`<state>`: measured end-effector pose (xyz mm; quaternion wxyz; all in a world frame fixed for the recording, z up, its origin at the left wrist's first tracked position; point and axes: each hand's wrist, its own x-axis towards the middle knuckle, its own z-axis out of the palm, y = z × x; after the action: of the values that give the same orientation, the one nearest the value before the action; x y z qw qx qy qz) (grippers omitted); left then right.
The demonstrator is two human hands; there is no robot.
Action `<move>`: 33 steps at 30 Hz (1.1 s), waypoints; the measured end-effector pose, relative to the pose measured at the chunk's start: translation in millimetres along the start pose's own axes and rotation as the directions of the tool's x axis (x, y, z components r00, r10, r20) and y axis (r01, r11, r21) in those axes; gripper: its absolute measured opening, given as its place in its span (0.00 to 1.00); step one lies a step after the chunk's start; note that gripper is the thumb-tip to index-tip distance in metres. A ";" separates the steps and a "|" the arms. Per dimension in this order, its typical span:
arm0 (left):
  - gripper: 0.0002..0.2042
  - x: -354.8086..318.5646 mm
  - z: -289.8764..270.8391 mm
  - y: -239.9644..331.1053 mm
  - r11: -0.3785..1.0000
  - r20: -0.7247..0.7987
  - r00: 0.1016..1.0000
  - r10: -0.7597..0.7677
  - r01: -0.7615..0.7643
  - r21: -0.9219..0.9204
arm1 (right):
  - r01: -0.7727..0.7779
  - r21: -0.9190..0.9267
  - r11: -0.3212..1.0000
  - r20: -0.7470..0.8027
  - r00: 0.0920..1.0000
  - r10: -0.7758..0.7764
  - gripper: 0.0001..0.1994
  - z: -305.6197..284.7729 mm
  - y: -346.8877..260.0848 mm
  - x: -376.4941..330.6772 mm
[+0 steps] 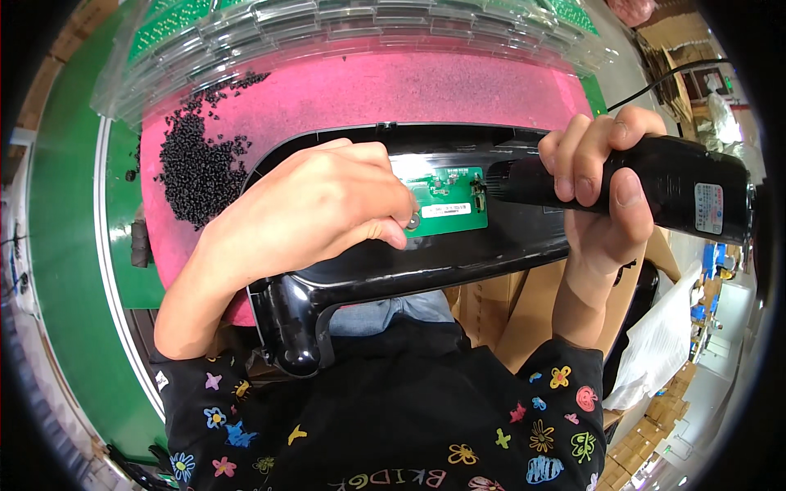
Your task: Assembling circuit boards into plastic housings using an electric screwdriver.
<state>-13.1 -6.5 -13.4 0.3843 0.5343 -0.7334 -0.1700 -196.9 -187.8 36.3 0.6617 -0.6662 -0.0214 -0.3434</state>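
Observation:
A long black plastic housing (393, 274) lies open side up before me, one rounded leg toward my body. Inside it sits a green circuit board (467, 221) with a white label strip and a small connector at its right edge. My left hand (327, 204) is closed over the board's left end, thumb and forefinger together beside a small dark round spot; whatever they pinch is hidden. Wrapped in the fingers of my right hand (602, 164) is a black electric screwdriver (679, 184), lying nearly level. Its ribbed nose points left at the board's right edge; no bit shows.
A pile of small black screws (196, 164) spreads over the pink mat (393, 86) at the left. Stacked clear plastic trays (360, 33) with green boards line the far side. Cardboard (491, 299) stands below the housing, and a black cable (671, 74) runs at upper right.

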 end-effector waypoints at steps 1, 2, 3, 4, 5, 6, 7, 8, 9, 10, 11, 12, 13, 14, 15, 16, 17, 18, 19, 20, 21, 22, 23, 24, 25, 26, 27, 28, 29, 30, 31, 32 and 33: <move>0.11 -0.1 0.5 -0.4 0.999 0.010 1.000 0.027 -0.027 0.035 | -0.004 0.003 1.000 -0.001 1.000 0.004 0.17 0.7 -1.0 -0.1; 0.11 0.2 0.1 -0.5 0.999 0.011 1.000 0.029 -0.029 0.033 | -0.008 0.006 1.000 -0.003 1.000 0.008 0.17 1.3 -1.7 -0.1; 0.12 -0.4 -0.8 0.3 0.998 0.037 0.999 0.003 -0.005 0.058 | -0.009 0.007 1.000 -0.002 1.000 0.009 0.17 2.3 -1.7 0.1; 0.13 -0.7 -1.1 0.8 0.996 0.062 0.998 -0.023 0.018 0.083 | 0.001 -0.003 1.000 0.004 1.000 -0.001 0.17 3.1 -1.6 0.1; 0.13 -0.9 -0.9 0.7 0.996 0.062 0.998 -0.024 0.018 0.082 | 0.012 -0.013 1.000 0.011 1.000 -0.011 0.17 3.6 -1.7 0.1; 0.13 -1.2 -0.8 0.5 0.996 0.063 0.998 -0.028 0.023 0.086 | 0.011 -0.013 1.000 0.011 1.000 -0.011 0.17 3.6 -2.4 0.3; 0.14 -1.4 -0.9 0.5 0.996 0.065 0.997 -0.033 0.027 0.090 | 0.011 -0.008 1.000 0.017 1.000 -0.011 0.17 3.2 -3.5 0.2; 0.14 -1.4 -1.1 0.6 0.996 0.065 0.997 -0.034 0.028 0.090 | 0.010 -0.004 1.000 0.022 1.000 -0.010 0.17 2.7 -4.7 0.1; 0.14 -1.9 -0.6 0.2 0.995 0.067 0.997 -0.038 0.031 0.092 | 0.008 -0.002 1.000 0.024 1.000 -0.008 0.17 2.3 -4.8 0.2; 0.13 -2.3 -0.1 0.0 0.995 0.068 0.997 -0.042 0.035 0.094 | 0.016 0.000 1.000 0.024 1.000 -0.016 0.18 1.8 -4.9 0.4; 0.13 -2.1 -0.1 0.2 0.995 0.067 0.997 -0.046 0.039 0.094 | 0.023 0.002 1.000 0.024 0.999 -0.023 0.18 2.0 -4.8 0.5; 0.13 -1.0 -1.4 1.8 0.993 0.076 0.996 -0.038 0.029 0.111 | 0.023 0.005 1.000 0.026 0.999 -0.023 0.18 3.4 -5.9 0.3; 0.12 -0.1 -2.1 2.9 0.992 0.086 0.996 -0.031 0.020 0.128 | 0.026 0.031 0.999 0.039 0.999 -0.027 0.17 5.3 -7.5 -0.7; 0.12 0.4 -1.2 2.5 0.991 0.085 0.996 -0.036 0.025 0.131 | 0.028 0.058 0.998 0.052 0.998 -0.031 0.15 7.2 -9.1 -1.5; 0.11 0.7 0.2 1.5 0.994 0.032 0.999 -0.002 -0.002 0.113 | 0.014 0.107 0.994 0.060 0.998 -0.020 0.16 8.6 -11.9 -2.3; 0.11 1.2 0.8 1.0 0.995 -0.021 0.999 0.030 -0.028 0.097 | 0.002 0.161 0.987 0.067 0.998 -0.013 0.16 9.0 -14.6 -2.0; 0.11 1.8 0.3 1.1 0.995 -0.022 0.999 0.024 -0.022 0.101 | 0.007 0.208 0.978 0.071 0.997 -0.022 0.16 10.9 -17.2 -1.8; 0.11 2.0 -0.1 2.5 0.997 -0.028 0.999 -0.018 0.020 0.070 | 0.011 0.257 0.966 0.075 0.997 -0.031 0.16 13.1 -19.7 -2.7; 0.11 2.1 -0.5 4.0 0.997 -0.034 0.998 -0.060 0.062 0.039 | 0.029 0.311 0.950 0.042 0.998 -0.045 0.16 16.8 -21.2 -4.9; 0.11 2.2 -0.7 5.7 0.996 -0.035 0.997 -0.071 0.072 0.045 | 0.017 0.329 0.944 0.047 0.998 -0.035 0.16 19.0 -25.9 -5.4; 0.11 2.0 -0.1 5.7 0.995 -0.035 0.996 -0.081 0.082 0.049 | 0.057 0.354 0.933 0.034 0.997 -0.074 0.16 23.5 -24.5 -6.3; 0.11 1.4 0.3 5.6 0.994 -0.035 0.995 -0.091 0.092 0.054 | 0.097 0.379 0.920 0.020 0.993 -0.113 0.16 27.8 -22.7 -6.8; 0.11 0.5 1.0 4.9 0.994 -0.037 0.995 -0.097 0.099 0.056 | 0.115 0.400 0.909 0.019 0.991 -0.134 0.17 29.7 -21.8 -7.2; 0.11 1.2 2.7 4.1 0.996 -0.049 0.996 -0.074 0.076 0.039 | 0.103 0.381 0.919 0.030 0.992 -0.124 0.17 29.3 -26.0 -8.2; 0.11 1.7 3.6 3.7 0.998 -0.062 0.997 -0.050 0.052 0.022 | 0.133 0.393 0.910 0.019 0.988 -0.152 0.18 31.0 -24.9 -8.6; 0.11 2.1 3.9 3.7 0.998 -0.062 0.997 -0.050 0.052 0.023 | 0.162 0.403 0.901 0.008 0.984 -0.181 0.18 32.7 -23.7 -9.3; 0.10 1.6 4.5 3.1 0.999 -0.072 0.997 -0.035 0.036 0.020 | 0.160 0.406 0.900 0.010 0.984 -0.180 0.18 32.9 -22.2 -9.5; 0.10 1.1 4.8 2.9 1.000 -0.082 0.996 -0.018 0.020 0.016 | 0.173 0.400 0.900 0.015 0.981 -0.195 0.18 33.0 -21.0 -9.7; 0.10 0.6 5.0 2.9 1.000 -0.084 0.996 -0.020 0.022 0.017 | 0.187 0.393 0.900 0.018 0.977 -0.211 0.19 33.1 -20.2 -9.9; 0.10 0.5 4.9 3.1 1.000 -0.084 0.996 -0.012 0.013 0.020 | 0.186 0.393 0.900 0.019 0.977 -0.211 0.19 33.7 -19.5 -9.8; 0.09 0.5 4.8 3.3 1.000 -0.083 0.997 -0.003 0.005 0.022 | 0.190 0.399 0.897 0.017 0.976 -0.215 0.19 34.7 -18.8 -9.7; 0.09 0.6 4.7 3.7 1.000 -0.084 0.996 -0.003 0.005 0.022 | 0.194 0.404 0.894 0.015 0.976 -0.219 0.19 35.3 -18.4 -9.7; 0.09 1.0 4.4 4.0 0.999 -0.078 0.997 0.007 -0.004 0.042 | 0.194 0.404 0.894 0.016 0.976 -0.219 0.19 35.3 -18.8 -9.9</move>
<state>-19.2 -6.7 -13.3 0.4019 0.5465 -0.7227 -0.1324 -198.3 -149.6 51.6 0.7426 -0.5211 -0.1818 -0.3795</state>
